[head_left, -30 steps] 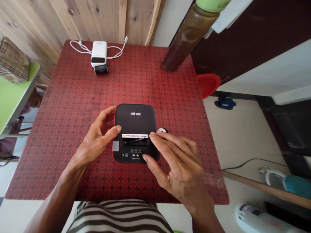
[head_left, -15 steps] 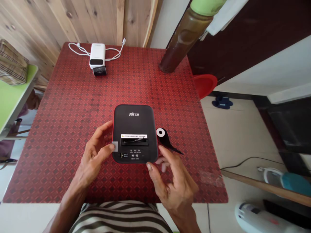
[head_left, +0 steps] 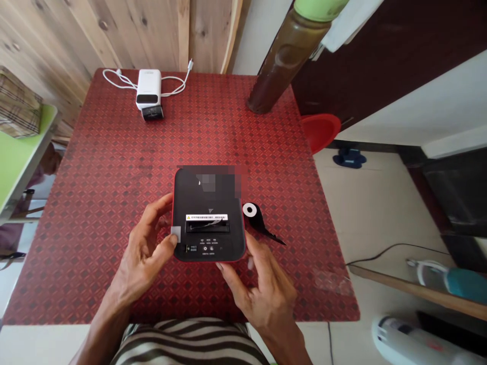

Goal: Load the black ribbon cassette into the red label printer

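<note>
A small black receipt printer (head_left: pixel 205 203) with red sides lies near the middle of the table, its paper slot facing up. My left hand (head_left: pixel 146 248) grips its left side, thumb on the grey square tab at the edge and fingers partly hidden behind the side. Around the lower right corner, my right hand (head_left: pixel 262 279) has its thumb at the front edge and its index finger along the right side. Just right of the printer lies a black paper roll (head_left: pixel 255 215) with a white core end and a loose tail. Blocky picture noise covers the printer's top right.
The red patterned table (head_left: pixel 190 132) carries a white device (head_left: pixel 148 86) with a white cable at the back left. A tall brown bottle (head_left: pixel 281 66) with a green lid stands at the back right. A red stool (head_left: pixel 321 132) is beyond the right edge.
My right hand has come off the printer's top and moved down to its lower right corner, uncovering the paper roll. My left thumb has slid down onto the grey tab.
</note>
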{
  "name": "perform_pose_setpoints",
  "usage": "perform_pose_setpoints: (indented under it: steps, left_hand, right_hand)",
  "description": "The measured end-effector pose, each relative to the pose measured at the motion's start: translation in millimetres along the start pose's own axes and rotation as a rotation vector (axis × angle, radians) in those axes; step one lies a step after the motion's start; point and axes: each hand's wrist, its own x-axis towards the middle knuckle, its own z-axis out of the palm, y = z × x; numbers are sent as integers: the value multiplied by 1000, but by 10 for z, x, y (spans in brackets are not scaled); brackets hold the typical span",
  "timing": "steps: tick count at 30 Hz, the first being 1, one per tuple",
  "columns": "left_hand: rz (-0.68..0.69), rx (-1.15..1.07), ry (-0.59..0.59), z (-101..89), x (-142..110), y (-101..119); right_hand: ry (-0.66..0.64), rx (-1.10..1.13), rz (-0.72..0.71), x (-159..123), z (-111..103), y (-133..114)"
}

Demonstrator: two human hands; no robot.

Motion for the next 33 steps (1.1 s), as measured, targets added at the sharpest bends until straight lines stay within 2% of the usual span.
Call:
perform_pose_setpoints:
  steps: [17, 21, 23, 25, 28, 31, 33]
  left_hand:
    - [-108, -145, 89, 196, -24, 12]
    - [-108, -173, 75, 161, -25, -15]
    - [-104, -191, 49, 129, -20, -33]
    - [-93, -194, 29, 91, -5, -64]
    - [-48, -196, 25, 36, 39, -168]
    - [8, -201, 82, 7, 96, -320]
    - [25, -220, 120, 6, 124, -405]
  right_hand:
    - [4, -14, -68, 24, 17, 77]
    - [-53, -17, -127, 102, -159, 122]
    - [-74, -27, -157, 229, -305, 140]
    - [-42, -63, -183, 424, -416, 148]
    - [18, -83, -284, 791, -416, 152]
    - [-108, -73, -415, 1130, -246, 148]
    - [-254, -106, -468, 1293, -114, 124]
